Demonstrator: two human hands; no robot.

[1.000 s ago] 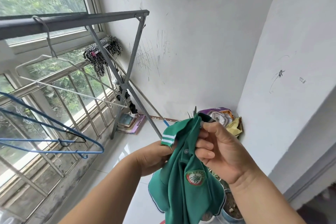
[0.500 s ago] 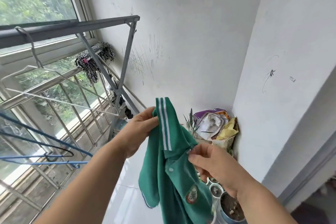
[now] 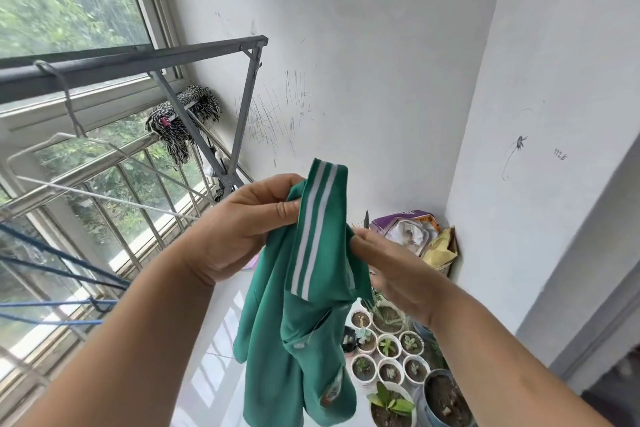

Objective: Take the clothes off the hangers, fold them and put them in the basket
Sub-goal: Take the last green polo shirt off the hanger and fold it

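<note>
Here, I am holding a green shirt (image 3: 304,350) up in front of me near the window, off the hangers and hanging free above the white floor (image 3: 211,367). My left hand (image 3: 239,229) is gripping one edge of its white-striped collar (image 3: 318,218), fingers (image 3: 278,211) curled round the cloth; my right hand (image 3: 391,270) is pinching the opposite edge. A bare white hanger (image 3: 104,166) is hanging from the grey drying rack (image 3: 138,59) at left, and small potted plants (image 3: 388,347) are standing below.
</note>
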